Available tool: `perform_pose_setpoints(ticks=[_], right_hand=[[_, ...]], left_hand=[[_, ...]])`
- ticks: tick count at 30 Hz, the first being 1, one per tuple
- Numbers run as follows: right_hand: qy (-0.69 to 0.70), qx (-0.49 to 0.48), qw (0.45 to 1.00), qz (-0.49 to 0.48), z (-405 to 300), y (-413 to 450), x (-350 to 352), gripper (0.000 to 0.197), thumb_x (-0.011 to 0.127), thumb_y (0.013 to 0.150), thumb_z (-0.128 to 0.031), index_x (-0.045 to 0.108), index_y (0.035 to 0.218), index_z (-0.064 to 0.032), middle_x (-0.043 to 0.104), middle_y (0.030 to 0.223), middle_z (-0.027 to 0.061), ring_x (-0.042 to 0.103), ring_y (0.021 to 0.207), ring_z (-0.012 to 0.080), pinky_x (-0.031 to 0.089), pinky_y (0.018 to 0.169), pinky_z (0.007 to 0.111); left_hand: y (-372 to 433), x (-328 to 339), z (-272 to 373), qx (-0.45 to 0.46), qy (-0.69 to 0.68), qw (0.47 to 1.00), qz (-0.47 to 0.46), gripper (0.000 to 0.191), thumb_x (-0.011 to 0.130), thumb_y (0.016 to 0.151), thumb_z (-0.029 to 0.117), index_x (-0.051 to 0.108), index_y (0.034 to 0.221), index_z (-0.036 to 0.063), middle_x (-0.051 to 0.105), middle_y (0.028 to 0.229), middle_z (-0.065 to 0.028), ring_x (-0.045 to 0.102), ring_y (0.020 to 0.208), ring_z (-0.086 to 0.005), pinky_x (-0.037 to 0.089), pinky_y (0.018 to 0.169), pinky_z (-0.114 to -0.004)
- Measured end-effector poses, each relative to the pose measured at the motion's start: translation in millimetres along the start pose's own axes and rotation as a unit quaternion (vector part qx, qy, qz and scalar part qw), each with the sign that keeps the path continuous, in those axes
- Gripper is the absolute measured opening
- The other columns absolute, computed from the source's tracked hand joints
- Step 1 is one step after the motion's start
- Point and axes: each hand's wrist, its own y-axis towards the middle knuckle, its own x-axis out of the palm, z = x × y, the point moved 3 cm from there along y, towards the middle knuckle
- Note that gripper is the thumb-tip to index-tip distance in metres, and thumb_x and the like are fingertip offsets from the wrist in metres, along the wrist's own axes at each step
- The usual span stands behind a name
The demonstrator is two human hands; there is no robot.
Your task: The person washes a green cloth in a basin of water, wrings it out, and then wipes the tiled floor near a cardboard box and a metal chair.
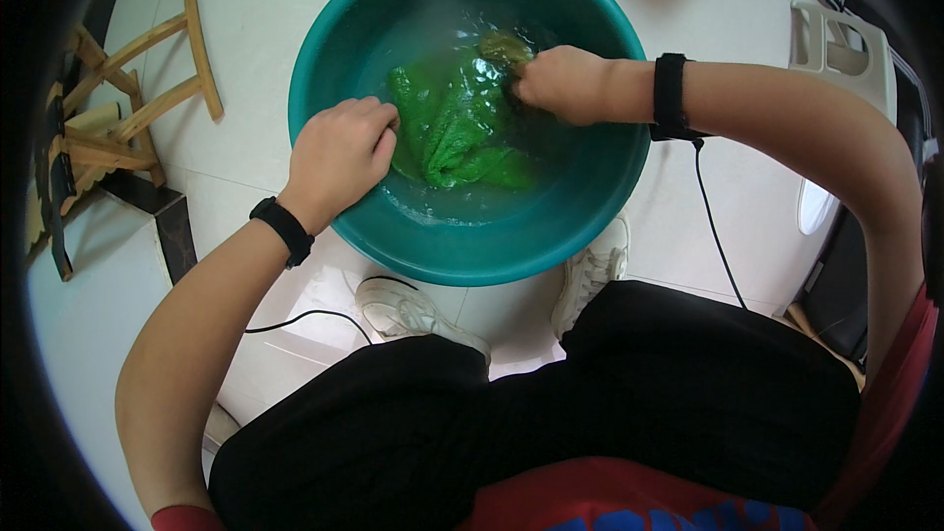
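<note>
A large teal plastic basin of water stands on the floor before me. In the water lies a bunched, soaked green cloth. My left hand rests at the basin's left side, its curled fingertips at the left edge of the cloth; whether they pinch it is hidden. At the cloth's upper right, my right hand is closed on a yellowish-brown cloth, partly under water. Its fingertips are largely hidden. Each wrist wears a black band with a thin black cable near it.
My white shoes stand close to the basin's near side. A wooden folding stool or chair is at the left, beside a black-edged step. At the right are a pale plastic stool and a black cable hanging from my wrist.
</note>
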Motion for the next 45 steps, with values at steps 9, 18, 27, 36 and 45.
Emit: perform_pose_setpoints(ticks=[9,18,27,36,45], right_hand=[[0.333,0.056,0.939,-0.07,5.1,-4.3,-16.2,0.026,0.07,0.089,-0.02,0.075,0.109,-0.0051,0.072,0.099,0.0146,0.068,0.099,0.0326,0.053,0.09,0.043],[-0.049,0.068,0.984,0.156,-16.1,-4.2,26.6,0.061,0.076,0.085,-0.023,0.045,0.138,-0.0237,0.046,0.139,0.0149,0.053,0.128,0.0344,0.058,0.09,0.042],[0.265,0.007,0.962,0.066,-15.6,-4.4,34.1,0.048,0.066,0.082,-0.008,0.06,0.129,-0.0148,0.059,0.122,0.021,0.064,0.109,0.0401,0.054,0.094,0.045],[0.787,0.118,0.606,-0.008,-17.2,-15.3,-0.4,0.048,0.057,0.082,-0.02,0.061,0.126,-0.0009,0.066,0.105,0.0112,0.066,0.088,0.0205,0.056,0.082,0.034],[0.806,0.03,0.59,0.038,-38.9,-15.2,-64.7,0.065,0.062,0.093,-0.058,0.06,0.121,0.0016,0.066,0.104,0.0143,0.069,0.096,0.0221,0.063,0.075,0.031]], left_hand=[[-0.4,0.9,0.7,0.003,0.004,1.0,0.004,0.007,0.06,0.088,0.01,0.065,0.09,0.0049,0.065,0.086,-0.0114,0.064,0.085,-0.0313,0.053,0.076,-0.043],[0.6,0.6,-0.1,0.004,0.004,1.0,0.004,0.007,0.06,0.088,0.01,0.065,0.09,0.0054,0.065,0.086,-0.0112,0.064,0.086,-0.0315,0.052,0.077,-0.044],[-0.2,2.5,0.2,-0.008,0.007,1.0,-0.005,0.008,0.06,0.088,0.01,0.066,0.09,0.0053,0.065,0.087,-0.0115,0.064,0.087,-0.0318,0.053,0.077,-0.043],[-0.3,1.1,-0.1,0.0,0.013,1.0,-0.011,0.008,0.06,0.088,0.01,0.066,0.091,0.0044,0.066,0.086,-0.012,0.065,0.086,-0.0318,0.053,0.077,-0.043],[0.1,0.2,0.0,0.005,0.017,1.0,0.001,0.01,0.06,0.087,0.011,0.067,0.091,0.0049,0.065,0.086,-0.0106,0.064,0.086,-0.0305,0.053,0.077,-0.044]])
